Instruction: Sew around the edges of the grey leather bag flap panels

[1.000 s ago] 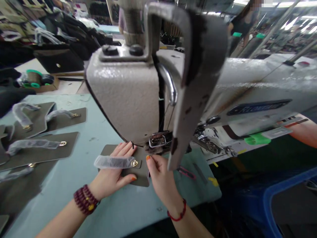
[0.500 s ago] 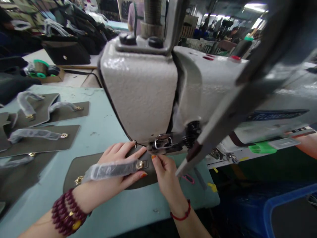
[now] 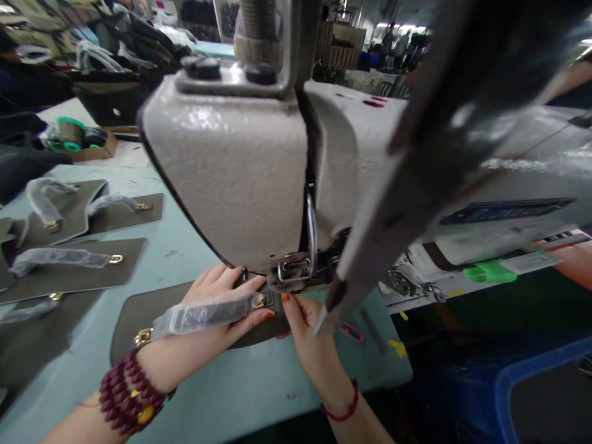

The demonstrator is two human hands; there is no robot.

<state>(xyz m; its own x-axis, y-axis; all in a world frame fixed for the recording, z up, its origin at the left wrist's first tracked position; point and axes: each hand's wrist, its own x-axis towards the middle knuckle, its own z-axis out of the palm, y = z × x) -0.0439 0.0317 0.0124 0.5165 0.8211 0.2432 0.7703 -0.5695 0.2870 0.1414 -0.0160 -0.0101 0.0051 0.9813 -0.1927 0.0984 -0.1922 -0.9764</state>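
Observation:
A dark grey-brown leather panel [image 3: 139, 308] lies on the pale blue table, its far end under the head of a sewing machine [image 3: 226, 179]. Attached to the panel by gold hardware is a handle [image 3: 198, 316] wrapped in clear plastic. My left hand [image 3: 210, 288] passes beneath this handle and presses the panel with its fingers spread, close to the presser foot area. With thumb and fingers closed, my right hand [image 3: 312, 336] grips the panel's right edge beside the foot. The machine head hides the needle.
Several similar panels with wrapped handles [image 3: 65, 259] lie on the left. Thread spools [image 3: 71, 132] sit in a box behind. A blurred grey bar [image 3: 370, 246] crosses in front of the machine. A blue bin [image 3: 502, 394] stands at lower right. Another person's arm [image 3: 573, 268] shows at right.
The view has shifted, so the machine head appears further left. A curved metal lever now shows in the machine's gap. Both hands keep their places on the panel, which sits slightly further left in view.

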